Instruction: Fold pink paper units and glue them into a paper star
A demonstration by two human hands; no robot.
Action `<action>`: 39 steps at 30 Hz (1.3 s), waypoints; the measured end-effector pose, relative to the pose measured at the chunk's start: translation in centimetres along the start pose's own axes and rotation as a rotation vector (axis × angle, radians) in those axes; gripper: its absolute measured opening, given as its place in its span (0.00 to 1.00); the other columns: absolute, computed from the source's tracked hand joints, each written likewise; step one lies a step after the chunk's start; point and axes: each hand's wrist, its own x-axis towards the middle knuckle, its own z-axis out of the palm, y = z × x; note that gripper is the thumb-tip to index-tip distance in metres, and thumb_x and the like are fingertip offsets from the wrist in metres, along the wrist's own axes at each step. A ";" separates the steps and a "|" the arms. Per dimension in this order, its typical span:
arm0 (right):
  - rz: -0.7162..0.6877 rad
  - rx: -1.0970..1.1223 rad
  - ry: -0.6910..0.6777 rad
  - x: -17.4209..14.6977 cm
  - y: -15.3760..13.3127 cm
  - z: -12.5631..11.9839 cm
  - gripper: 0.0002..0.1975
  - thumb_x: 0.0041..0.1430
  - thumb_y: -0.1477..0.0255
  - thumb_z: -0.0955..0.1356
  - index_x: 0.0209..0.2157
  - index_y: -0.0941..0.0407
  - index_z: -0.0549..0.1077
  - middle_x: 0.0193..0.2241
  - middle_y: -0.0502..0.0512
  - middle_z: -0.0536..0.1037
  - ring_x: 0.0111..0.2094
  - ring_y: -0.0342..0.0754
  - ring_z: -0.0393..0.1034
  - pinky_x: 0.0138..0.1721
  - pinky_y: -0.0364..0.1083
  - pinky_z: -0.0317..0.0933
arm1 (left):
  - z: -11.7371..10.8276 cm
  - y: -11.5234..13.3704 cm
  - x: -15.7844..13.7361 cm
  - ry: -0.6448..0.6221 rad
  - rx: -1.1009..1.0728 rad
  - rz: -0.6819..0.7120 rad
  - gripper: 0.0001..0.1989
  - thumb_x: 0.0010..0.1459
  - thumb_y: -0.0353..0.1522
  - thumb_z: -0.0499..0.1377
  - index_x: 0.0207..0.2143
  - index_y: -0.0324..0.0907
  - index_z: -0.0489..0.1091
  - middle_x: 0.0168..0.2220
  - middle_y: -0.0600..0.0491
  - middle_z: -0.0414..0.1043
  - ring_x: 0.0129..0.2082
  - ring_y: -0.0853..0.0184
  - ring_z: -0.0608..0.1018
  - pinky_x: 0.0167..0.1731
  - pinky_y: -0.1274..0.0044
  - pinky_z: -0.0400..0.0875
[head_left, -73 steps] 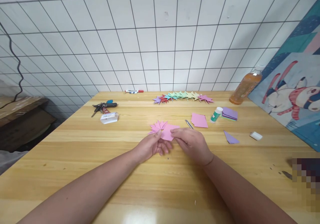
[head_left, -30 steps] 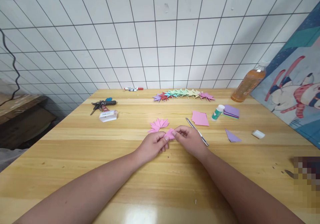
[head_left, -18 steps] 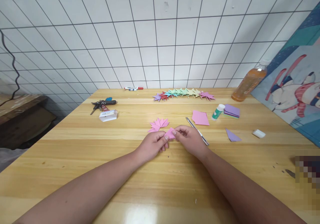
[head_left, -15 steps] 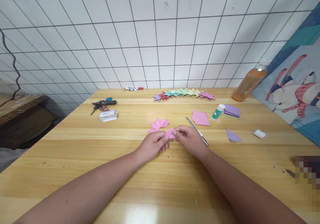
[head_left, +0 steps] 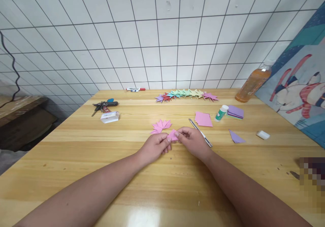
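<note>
Between my two hands is a small piece of pink paper (head_left: 173, 135), seemingly folded. My left hand (head_left: 155, 147) pinches its left side with thumb and fingers. On its right side my right hand (head_left: 192, 140) closes thumb and fingertips. Just beyond my left hand lie several folded pink paper pieces (head_left: 160, 126), spread like a fan. A craft knife (head_left: 207, 140) rests beside my right hand, partly hidden by it. A stack of pink paper squares (head_left: 203, 119) lies behind the knife.
A glue stick (head_left: 221, 113) stands by stacked coloured paper (head_left: 235, 111). Folded paper stars (head_left: 186, 94) line the back edge. At right are an orange drink bottle (head_left: 254, 83), a purple triangle (head_left: 236, 137) and an eraser (head_left: 263, 135); at left, keys (head_left: 103, 106), a small box (head_left: 110, 117) and markers (head_left: 136, 89).
</note>
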 end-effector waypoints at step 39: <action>0.395 0.696 0.191 0.3 0.1 -0.9 0.11 0.40 0.66 0.72 0.21 0.58 0.70 0.16 0.44 0.65 0.16 0.35 0.55 0.20 0.39 0.62 | -0.5 0.4 0.6 0.177 -0.144 -0.078 0.14 0.54 0.40 0.54 0.26 0.37 0.67 0.19 0.55 0.68 0.17 0.75 0.68 0.17 0.83 0.60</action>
